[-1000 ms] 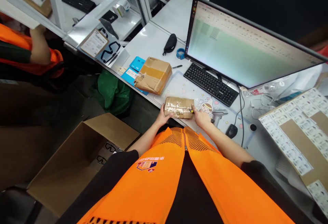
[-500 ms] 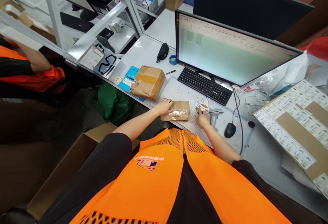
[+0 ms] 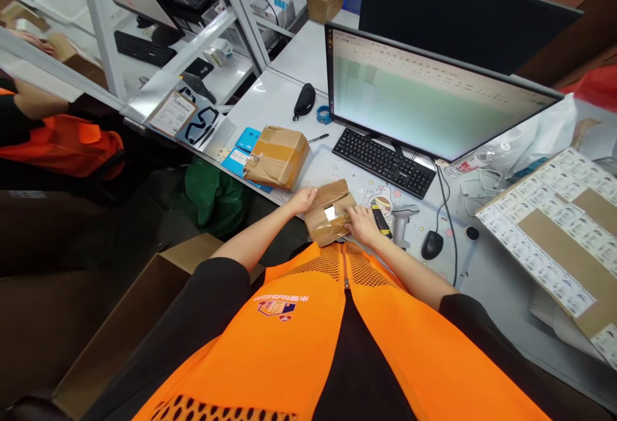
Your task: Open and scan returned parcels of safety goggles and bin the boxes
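Note:
A small taped cardboard box [image 3: 319, 220] is tilted at the front edge of the desk, close to the orange vest. Its top flap stands partly raised, and a white patch shows on the near face. My left hand [image 3: 303, 200] grips the box's left edge, fingers closed on it. On the right side, my right hand [image 3: 362, 225] holds the box with curled fingers. Just right of that hand lies a black and yellow utility knife [image 3: 380, 220]. Beside the knife rests a grey barcode scanner [image 3: 402, 225].
A larger taped box [image 3: 277, 156] sits on blue packets at the left. Behind are a keyboard [image 3: 384, 162] and monitor [image 3: 434, 93]; a mouse [image 3: 432, 245] lies right. A label-covered cardboard sheet [image 3: 554, 241] is far right. An open carton [image 3: 144, 305] stands below left.
The small box has been turned and tilted up toward me, and its flap now shows raised. My right hand has moved left from beside the scanner onto the box, leaving the utility knife lying there.

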`<state>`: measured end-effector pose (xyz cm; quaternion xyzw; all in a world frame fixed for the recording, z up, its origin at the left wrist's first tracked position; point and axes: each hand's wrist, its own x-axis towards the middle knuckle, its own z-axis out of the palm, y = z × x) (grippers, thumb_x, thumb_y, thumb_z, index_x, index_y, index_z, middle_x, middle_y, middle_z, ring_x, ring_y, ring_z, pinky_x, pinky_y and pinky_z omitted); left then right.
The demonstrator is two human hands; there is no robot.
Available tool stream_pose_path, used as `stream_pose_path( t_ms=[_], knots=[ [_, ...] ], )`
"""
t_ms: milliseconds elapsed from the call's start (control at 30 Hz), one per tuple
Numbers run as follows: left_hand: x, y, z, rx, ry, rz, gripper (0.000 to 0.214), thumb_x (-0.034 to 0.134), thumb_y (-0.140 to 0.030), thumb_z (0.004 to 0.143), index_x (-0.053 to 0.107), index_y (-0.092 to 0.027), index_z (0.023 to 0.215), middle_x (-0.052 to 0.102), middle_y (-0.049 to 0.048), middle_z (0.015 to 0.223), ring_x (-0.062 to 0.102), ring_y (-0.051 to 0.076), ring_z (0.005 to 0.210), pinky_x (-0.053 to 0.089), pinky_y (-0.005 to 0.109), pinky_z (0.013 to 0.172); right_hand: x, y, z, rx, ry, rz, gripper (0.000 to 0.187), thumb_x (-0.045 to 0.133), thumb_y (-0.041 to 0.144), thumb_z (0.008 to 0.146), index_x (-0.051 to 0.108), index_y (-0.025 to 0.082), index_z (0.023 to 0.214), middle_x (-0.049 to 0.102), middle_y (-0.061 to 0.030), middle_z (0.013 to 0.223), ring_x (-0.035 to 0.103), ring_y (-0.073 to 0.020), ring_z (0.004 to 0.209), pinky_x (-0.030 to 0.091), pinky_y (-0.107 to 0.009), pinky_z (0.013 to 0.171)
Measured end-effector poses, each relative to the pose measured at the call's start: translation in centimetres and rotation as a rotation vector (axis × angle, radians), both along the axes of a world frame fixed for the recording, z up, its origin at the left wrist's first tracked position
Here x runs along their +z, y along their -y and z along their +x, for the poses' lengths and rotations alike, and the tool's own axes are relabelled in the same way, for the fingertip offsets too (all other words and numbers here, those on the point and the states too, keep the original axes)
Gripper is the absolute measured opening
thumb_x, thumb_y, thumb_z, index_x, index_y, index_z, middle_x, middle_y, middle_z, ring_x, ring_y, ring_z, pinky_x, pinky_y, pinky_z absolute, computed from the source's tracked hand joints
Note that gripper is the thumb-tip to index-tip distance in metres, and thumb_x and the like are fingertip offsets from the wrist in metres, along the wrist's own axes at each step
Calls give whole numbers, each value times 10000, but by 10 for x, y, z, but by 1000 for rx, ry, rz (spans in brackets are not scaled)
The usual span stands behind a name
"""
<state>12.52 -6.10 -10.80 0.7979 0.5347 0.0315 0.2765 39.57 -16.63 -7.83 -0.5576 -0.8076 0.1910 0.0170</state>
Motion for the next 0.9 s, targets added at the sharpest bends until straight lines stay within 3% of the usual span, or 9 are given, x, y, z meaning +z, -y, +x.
stream_pose_path(
  t_ms=[133, 233, 300, 400, 467, 533, 667, 800, 900],
  knots=[
    [-3, 8, -14, 140, -59, 1, 429, 358, -317, 1108, 732, -130, 1202, 783, 161, 1091, 710, 280, 992, 550, 370, 888, 6, 24, 24, 212, -52, -28, 153, 630, 245, 1023, 770, 184, 1043, 712, -130, 1122, 613, -289, 1115, 436, -422, 1020],
    [-3, 30, -7, 184, -75, 97, 415, 467, -233, 1056, 642, -131, 1418, 678, 223, 1389, 623, 347, 1263, 485, 472, 1066, 10, 38, 44, 302, -156, -189, 198, 678, 340, 1013, 800, 189, 1052, 735, -112, 1077, 667, -254, 1033, 484, -355, 928],
    [0, 48, 10, 48, -49, 205, 447, 456, -168, 1047, 622, -167, 1462, 615, 205, 1485, 529, 345, 1389, 421, 493, 1148, 17, 34, 45, 297, -174, -325, 320, 588, 412, 1069, 813, 186, 1038, 760, -108, 995, 696, -233, 946, 495, -316, 850],
    [5, 68, 40, -238, -74, 255, 370, 445, -164, 1061, 694, -173, 1335, 668, 183, 1378, 516, 325, 1382, 407, 468, 1160, 28, 10, 20, 261, -109, -382, 421, 449, 401, 1123, 820, 207, 1090, 804, -105, 1014, 720, -224, 941, 490, -290, 844],
    [9, 73, 53, -281, -159, 189, 316, 480, -179, 1050, 707, -148, 1268, 692, 189, 1304, 545, 327, 1328, 422, 455, 1130, 32, -8, -8, 287, -37, -360, 362, 490, 381, 1102, 810, 238, 1197, 816, -101, 1132, 731, -230, 1016, 489, -287, 889],
    [12, 73, 59, -245, -230, 140, 311, 529, -212, 1033, 685, -125, 1287, 694, 198, 1285, 566, 334, 1280, 440, 450, 1083, 34, -20, -31, 328, 67, -345, 337, 532, 368, 1074, 805, 250, 1231, 814, -107, 1190, 737, -245, 1050, 490, -296, 912],
    [18, 75, 65, -213, -272, 126, 512, 702, -364, 955, 628, -85, 1379, 663, 232, 1355, 551, 367, 1294, 431, 467, 1068, 36, -23, -41, 382, 230, -324, 344, 525, 356, 1060, 808, 219, 1197, 797, -147, 1236, 743, -282, 1100, 504, -327, 945],
    [21, 82, 81, -193, -362, 62, 1073, 962, -470, 684, 493, -37, 1546, 551, 324, 1525, 469, 462, 1407, 320, 587, 1186, 37, -16, -15, 346, 295, -296, 392, 525, 357, 1065, 728, 227, 1374, 763, -163, 1255, 750, -282, 1091, 525, -336, 934],
    [20, 82, 89, -188, -392, 30, 1127, 965, -411, 671, 435, -89, 1612, 535, 324, 1560, 463, 478, 1430, 260, 632, 1216, 32, -6, -4, 269, 269, -239, 398, 515, 353, 1080, 694, 284, 1429, 699, -152, 1325, 707, -276, 1189, 523, -336, 959]
  ],
)
